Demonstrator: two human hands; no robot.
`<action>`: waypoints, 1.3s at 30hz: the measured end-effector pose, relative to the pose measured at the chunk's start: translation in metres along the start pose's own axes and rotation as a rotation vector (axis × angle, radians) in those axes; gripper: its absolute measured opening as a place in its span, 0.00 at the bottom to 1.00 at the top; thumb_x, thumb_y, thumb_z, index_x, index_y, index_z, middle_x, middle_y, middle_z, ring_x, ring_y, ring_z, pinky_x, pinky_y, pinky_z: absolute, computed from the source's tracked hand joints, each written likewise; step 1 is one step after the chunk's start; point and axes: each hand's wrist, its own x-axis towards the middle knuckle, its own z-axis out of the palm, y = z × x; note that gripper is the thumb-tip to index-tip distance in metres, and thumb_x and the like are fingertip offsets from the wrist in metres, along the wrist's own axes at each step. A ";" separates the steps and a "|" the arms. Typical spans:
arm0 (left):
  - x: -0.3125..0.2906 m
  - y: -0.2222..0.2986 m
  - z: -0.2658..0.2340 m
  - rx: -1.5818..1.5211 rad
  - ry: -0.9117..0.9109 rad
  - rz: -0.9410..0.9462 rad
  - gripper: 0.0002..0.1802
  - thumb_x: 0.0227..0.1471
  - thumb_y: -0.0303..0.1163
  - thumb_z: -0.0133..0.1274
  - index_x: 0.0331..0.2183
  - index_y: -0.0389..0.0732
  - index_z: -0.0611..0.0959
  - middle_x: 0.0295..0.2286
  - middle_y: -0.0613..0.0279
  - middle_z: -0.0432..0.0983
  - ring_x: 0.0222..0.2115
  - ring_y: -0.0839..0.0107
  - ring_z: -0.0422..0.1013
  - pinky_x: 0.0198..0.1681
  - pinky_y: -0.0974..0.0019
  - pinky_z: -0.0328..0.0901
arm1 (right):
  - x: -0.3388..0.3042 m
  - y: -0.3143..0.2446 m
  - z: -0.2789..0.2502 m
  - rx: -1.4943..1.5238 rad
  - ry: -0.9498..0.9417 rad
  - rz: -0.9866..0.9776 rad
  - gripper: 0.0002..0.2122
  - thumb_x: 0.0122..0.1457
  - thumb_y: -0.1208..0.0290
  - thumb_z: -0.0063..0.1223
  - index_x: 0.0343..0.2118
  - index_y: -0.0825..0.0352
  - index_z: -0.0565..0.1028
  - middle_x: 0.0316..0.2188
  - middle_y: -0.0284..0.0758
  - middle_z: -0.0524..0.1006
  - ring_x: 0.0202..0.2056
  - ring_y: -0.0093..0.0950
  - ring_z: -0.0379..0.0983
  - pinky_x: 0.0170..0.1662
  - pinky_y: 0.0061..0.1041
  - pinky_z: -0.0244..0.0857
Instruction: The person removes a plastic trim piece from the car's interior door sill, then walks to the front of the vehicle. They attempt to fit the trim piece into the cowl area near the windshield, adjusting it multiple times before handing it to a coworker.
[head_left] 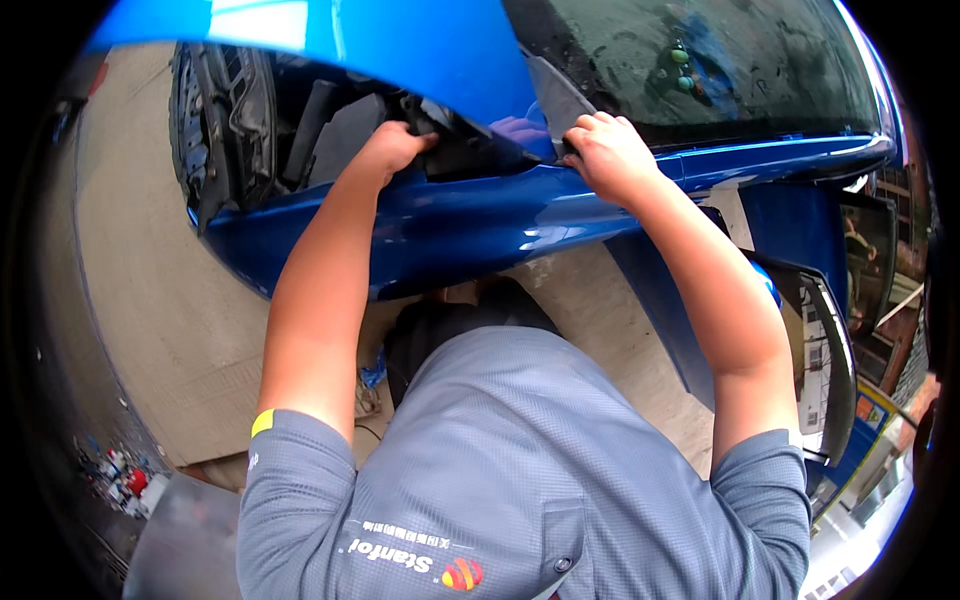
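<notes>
Car (560,215): blue and glossy, lying across the far side of your view, its front end to the left; your hands are at its near edge.
Left hand (395,152): at the near rim of the bay (445,165), wrist bent over the fender (450,240), thumb pointing right; your fingertips are hidden, so I cannot tell whether they grip anything.
Right hand (615,155): at the lower corner of the grey trim (562,98), your fingers bent and close together; I cannot tell whether they are clamped on it.
Trim: at the near left corner of the windshield (730,75), right of the bay.
Hood (400,40): raised on the far left, bright glare on its paint.
Bay: dark parts, a grey cover (345,140) left of your left hand and a black frame (225,125) at the left end.
Paint: smooth and shiny on the fender, with pale reflections; the windshield also carries reflections.
Door (655,300): swung out on your right, its window (815,350) towards the right edge.
Floor (150,270): pale and bare-looking on the left, lightly marked.
Near left: a grey sheet (185,540), with small mixed clutter (125,475) just beyond it.
Far right: a yellow-edged panel (870,425) beyond the window.
</notes>
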 end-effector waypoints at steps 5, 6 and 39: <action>0.009 -0.012 0.023 0.011 0.281 0.235 0.26 0.52 0.42 0.61 0.46 0.32 0.80 0.46 0.43 0.78 0.47 0.49 0.73 0.50 0.55 0.65 | -0.004 0.009 0.011 0.159 0.175 0.016 0.09 0.57 0.66 0.59 0.37 0.64 0.80 0.39 0.37 0.76 0.46 0.35 0.72 0.51 0.35 0.64; 0.009 -0.013 0.023 0.140 0.338 0.234 0.25 0.55 0.40 0.57 0.51 0.35 0.77 0.50 0.45 0.75 0.49 0.48 0.71 0.51 0.54 0.65 | -0.005 0.009 0.011 0.200 0.255 0.034 0.08 0.55 0.70 0.60 0.37 0.65 0.79 0.40 0.39 0.76 0.45 0.36 0.72 0.49 0.35 0.66; -0.043 0.088 0.048 -0.096 0.560 0.129 0.20 0.57 0.46 0.57 0.41 0.39 0.78 0.38 0.54 0.76 0.39 0.59 0.72 0.44 0.58 0.67 | 0.032 0.080 0.013 0.028 0.277 -0.351 0.17 0.61 0.69 0.49 0.51 0.67 0.76 0.59 0.40 0.71 0.64 0.34 0.61 0.68 0.45 0.47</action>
